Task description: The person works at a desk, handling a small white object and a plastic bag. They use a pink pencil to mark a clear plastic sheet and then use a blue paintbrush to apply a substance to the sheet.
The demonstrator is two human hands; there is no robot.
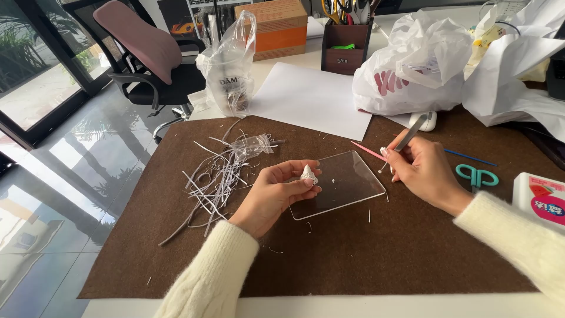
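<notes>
My left hand [276,191] pinches a small white paper cone [308,174] between thumb and fingertips, just over the left edge of a clear acrylic plate [347,185] lying on the brown felt mat [353,253]. My right hand [424,171] rests at the plate's right side and grips metal tweezers [411,133], whose tips point down toward the mat. A thin pink stick [368,151] lies under that hand, beside the plate's far corner.
A heap of thin white paper strips [215,176] and a small clear bag [254,144] lie left of the plate. Teal scissors [477,175], a blue stick [471,158] and a white box [541,197] sit right. Plastic bags [412,65], white paper sheet [309,97], pen holder [346,47], chair [150,53] behind.
</notes>
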